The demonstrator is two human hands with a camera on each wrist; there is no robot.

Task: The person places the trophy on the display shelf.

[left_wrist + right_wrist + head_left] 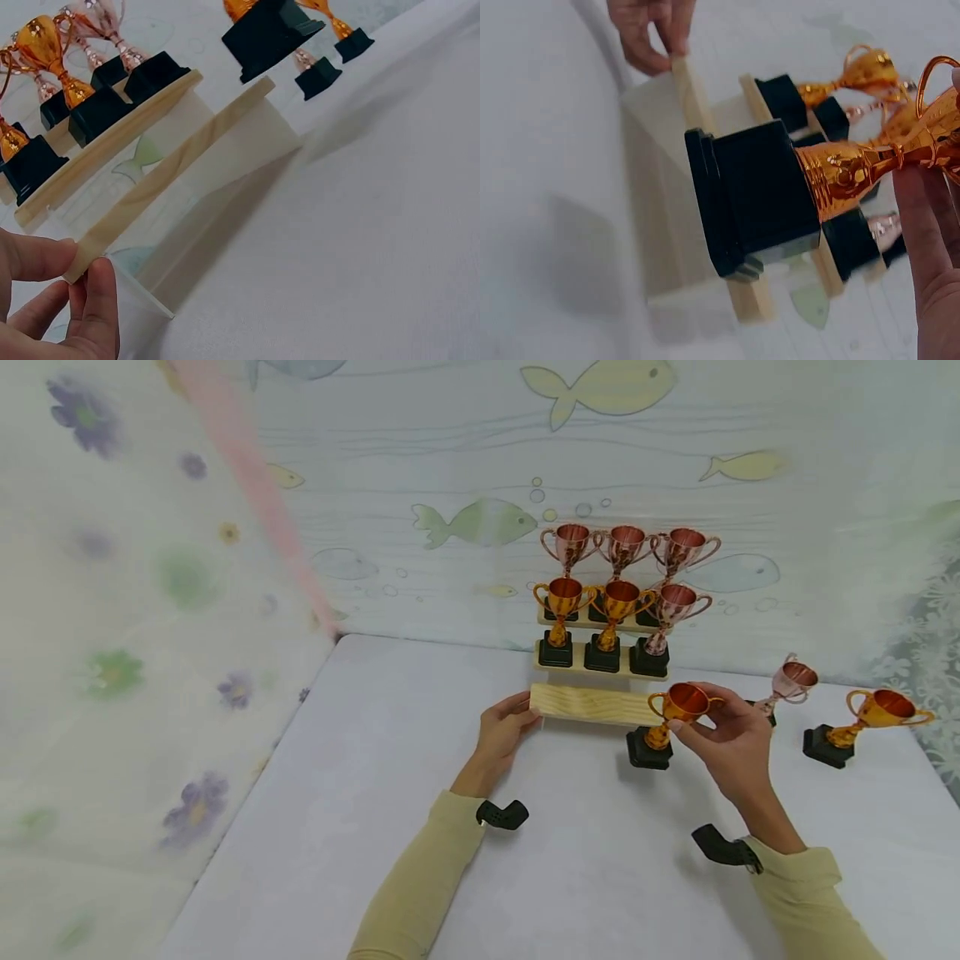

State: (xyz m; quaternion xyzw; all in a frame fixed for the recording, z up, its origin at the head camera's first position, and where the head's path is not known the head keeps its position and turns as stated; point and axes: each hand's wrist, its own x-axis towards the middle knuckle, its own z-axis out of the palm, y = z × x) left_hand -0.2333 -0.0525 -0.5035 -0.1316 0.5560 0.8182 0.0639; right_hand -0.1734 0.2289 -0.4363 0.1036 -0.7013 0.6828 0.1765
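Note:
My right hand holds a gold trophy cup by its upper part, its black base in the air in front of the lowest wooden step. My left hand pinches the left end of that bare wooden step, thumb above and fingers below in the left wrist view. Behind it, the middle step bears two gold trophies and one rose-gold trophy. Three rose-gold trophies stand on the top step. In the right wrist view the held trophy's black base covers part of the steps.
To the right on the white table are a rose-gold trophy, partly hidden by my right hand, and a gold trophy. A fish-patterned curtain hangs behind the table, and a flowered one hangs at the left.

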